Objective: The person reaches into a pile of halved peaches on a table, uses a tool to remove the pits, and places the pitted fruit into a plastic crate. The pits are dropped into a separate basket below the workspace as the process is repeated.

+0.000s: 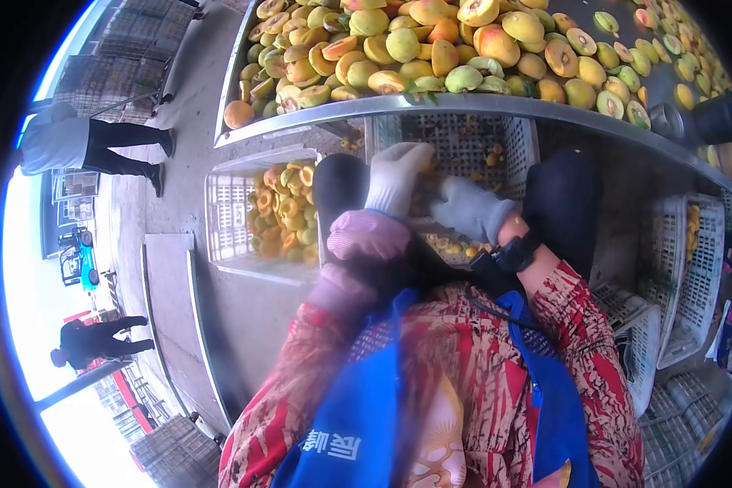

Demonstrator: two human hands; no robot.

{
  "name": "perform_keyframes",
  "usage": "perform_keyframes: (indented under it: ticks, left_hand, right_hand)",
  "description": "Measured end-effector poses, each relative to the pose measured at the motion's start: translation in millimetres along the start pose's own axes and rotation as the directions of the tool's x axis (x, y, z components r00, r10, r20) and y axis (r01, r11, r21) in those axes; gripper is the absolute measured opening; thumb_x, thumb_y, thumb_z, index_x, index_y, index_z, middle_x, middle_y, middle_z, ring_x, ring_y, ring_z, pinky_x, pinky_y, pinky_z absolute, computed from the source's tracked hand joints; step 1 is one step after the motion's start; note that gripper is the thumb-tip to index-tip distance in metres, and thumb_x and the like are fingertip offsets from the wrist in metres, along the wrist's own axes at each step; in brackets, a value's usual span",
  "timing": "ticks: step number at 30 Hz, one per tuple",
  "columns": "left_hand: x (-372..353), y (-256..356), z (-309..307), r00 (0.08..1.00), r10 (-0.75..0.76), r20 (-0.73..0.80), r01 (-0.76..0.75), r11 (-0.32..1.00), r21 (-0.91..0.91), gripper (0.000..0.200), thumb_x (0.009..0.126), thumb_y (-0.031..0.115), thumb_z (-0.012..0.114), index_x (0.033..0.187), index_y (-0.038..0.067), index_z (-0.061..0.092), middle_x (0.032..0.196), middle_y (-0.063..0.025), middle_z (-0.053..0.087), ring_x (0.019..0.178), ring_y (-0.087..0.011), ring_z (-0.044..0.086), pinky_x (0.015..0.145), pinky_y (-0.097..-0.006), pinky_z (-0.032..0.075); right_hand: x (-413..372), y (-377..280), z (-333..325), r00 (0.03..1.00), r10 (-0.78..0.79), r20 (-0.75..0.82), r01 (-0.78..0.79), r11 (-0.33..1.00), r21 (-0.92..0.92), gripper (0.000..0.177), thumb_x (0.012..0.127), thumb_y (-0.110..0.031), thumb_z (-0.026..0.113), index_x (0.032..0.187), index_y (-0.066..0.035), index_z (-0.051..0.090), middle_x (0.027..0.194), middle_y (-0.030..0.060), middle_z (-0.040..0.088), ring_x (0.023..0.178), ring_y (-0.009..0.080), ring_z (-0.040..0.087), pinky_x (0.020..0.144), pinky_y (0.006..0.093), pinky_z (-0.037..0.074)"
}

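My left hand, in a white knit glove with a pink striped sleeve cuff, is closed above the crate between my knees. Close beside it is my right hand, in a greyish glove, blurred, its fingers curled towards the left one. What they hold is hidden by the gloves and the blur. Beneath them stands a plastic crate with some fruit pieces in its bottom. Halved yellow-orange fruits, like apricots, lie heaped with green-tinged ones on the metal-edged table in front of me.
At my left stands a white crate full of fruit halves. More white crates are on my right. A dark cylinder sits at the table's right. Two people stand in the left background, near stacked crates and a blue forklift.
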State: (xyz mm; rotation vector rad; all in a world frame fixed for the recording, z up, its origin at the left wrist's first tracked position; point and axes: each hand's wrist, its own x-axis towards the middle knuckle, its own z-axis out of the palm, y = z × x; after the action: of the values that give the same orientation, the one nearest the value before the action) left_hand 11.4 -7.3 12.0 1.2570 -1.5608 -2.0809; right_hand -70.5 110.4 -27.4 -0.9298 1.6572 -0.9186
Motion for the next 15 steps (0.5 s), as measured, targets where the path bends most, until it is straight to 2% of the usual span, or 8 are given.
perform_keyframes:
  ticks: [1, 5, 7, 8, 10, 11, 13, 15]
  left_hand:
    - [-3.5, 3.4, -0.4, 0.996, 0.013, 0.092, -0.036, 0.966, 0.255, 0.029, 0.083, 0.023, 0.063, 0.101, 0.000, 0.067, 0.082, -0.0075, 0.063, 0.067, -0.0150, 0.059, 0.062, -0.0254, 0.049]
    - [-4.8, -0.5, -4.7, 0.974, -0.107, 0.201, 0.055, 0.966, 0.251, 0.025, 0.080, 0.018, 0.067, 0.095, -0.002, 0.068, 0.085, -0.0068, 0.067, 0.075, -0.0138, 0.064, 0.064, -0.0269, 0.050]
    - [-20.0, 8.8, -2.2, 0.916, 0.082, 0.393, -0.284, 0.824, 0.490, 0.023, 0.080, 0.017, 0.067, 0.094, -0.002, 0.069, 0.080, -0.0072, 0.067, 0.074, -0.0141, 0.065, 0.064, -0.0251, 0.050]
    - [-19.5, 3.4, -3.7, 0.914, 0.078, 0.397, -0.284, 0.823, 0.492, 0.023, 0.080, 0.017, 0.067, 0.094, -0.002, 0.069, 0.080, -0.0072, 0.067, 0.074, -0.0141, 0.065, 0.064, -0.0251, 0.050]
    - [-15.1, -3.4, -3.2, 0.868, 0.184, 0.462, -0.473, 0.593, 0.651, 0.023, 0.081, 0.014, 0.065, 0.096, -0.002, 0.068, 0.081, -0.0075, 0.068, 0.071, -0.0158, 0.064, 0.066, -0.0263, 0.051]
    - [-13.7, -6.4, -3.4, 0.867, 0.180, 0.466, -0.473, 0.593, 0.652, 0.023, 0.081, 0.014, 0.065, 0.096, -0.002, 0.068, 0.081, -0.0075, 0.068, 0.071, -0.0158, 0.064, 0.066, -0.0263, 0.051]
    - [-16.7, 5.8, 1.2, 0.981, -0.011, 0.196, -0.027, 0.982, 0.189, 0.026, 0.083, 0.022, 0.063, 0.098, 0.001, 0.068, 0.081, -0.0049, 0.064, 0.068, -0.0166, 0.060, 0.060, -0.0271, 0.050]
    - [-2.1, -1.3, 1.1, 0.987, 0.085, 0.136, -0.093, 0.994, 0.053, 0.023, 0.085, 0.020, 0.062, 0.098, 0.002, 0.066, 0.079, -0.0045, 0.062, 0.073, -0.0190, 0.060, 0.065, -0.0300, 0.050]
  right_hand:
    - [-0.5, 4.7, 1.7, 0.999, -0.040, 0.014, 0.040, 0.999, -0.030, 0.052, 0.083, -0.044, 0.059, 0.111, 0.000, 0.060, 0.102, 0.0216, 0.065, 0.091, 0.0280, 0.064, 0.081, 0.0361, 0.048]
    - [-19.8, -10.8, -17.7, 0.990, 0.072, 0.123, -0.072, 0.997, 0.002, 0.050, 0.083, -0.045, 0.060, 0.106, -0.001, 0.062, 0.093, 0.0161, 0.067, 0.079, 0.0218, 0.065, 0.070, 0.0331, 0.051]
    - [-31.9, -23.2, -25.4, 0.951, 0.111, 0.290, -0.156, 0.978, 0.138, 0.041, 0.085, -0.041, 0.059, 0.095, -0.002, 0.064, 0.079, 0.0075, 0.064, 0.064, 0.0165, 0.061, 0.057, 0.0302, 0.049]
    - [-32.9, -20.3, -24.5, 0.952, 0.112, 0.286, -0.158, 0.977, 0.143, 0.041, 0.085, -0.041, 0.059, 0.095, -0.002, 0.064, 0.079, 0.0075, 0.064, 0.064, 0.0165, 0.061, 0.057, 0.0302, 0.049]
    - [-31.0, -11.2, -23.7, 0.933, 0.051, 0.356, -0.079, 0.995, 0.064, 0.030, 0.086, -0.035, 0.057, 0.086, -0.006, 0.061, 0.065, -0.0001, 0.055, 0.051, 0.0098, 0.053, 0.045, 0.0252, 0.043]
    - [-31.4, -7.2, -21.4, 0.934, 0.053, 0.354, -0.082, 0.994, 0.069, 0.030, 0.086, -0.035, 0.057, 0.086, -0.006, 0.061, 0.065, -0.0001, 0.055, 0.051, 0.0098, 0.053, 0.045, 0.0252, 0.043]
    - [-31.9, -6.0, -15.7, 0.811, 0.042, 0.583, -0.437, 0.707, 0.556, 0.022, 0.087, -0.030, 0.056, 0.084, -0.009, 0.059, 0.059, -0.0026, 0.050, 0.044, 0.0070, 0.046, 0.038, 0.0230, 0.036]
    - [-35.8, -14.4, -16.1, 0.845, 0.049, 0.533, -0.378, 0.759, 0.530, 0.019, 0.087, -0.029, 0.056, 0.085, -0.010, 0.058, 0.059, -0.0027, 0.049, 0.042, 0.0064, 0.044, 0.036, 0.0221, 0.034]
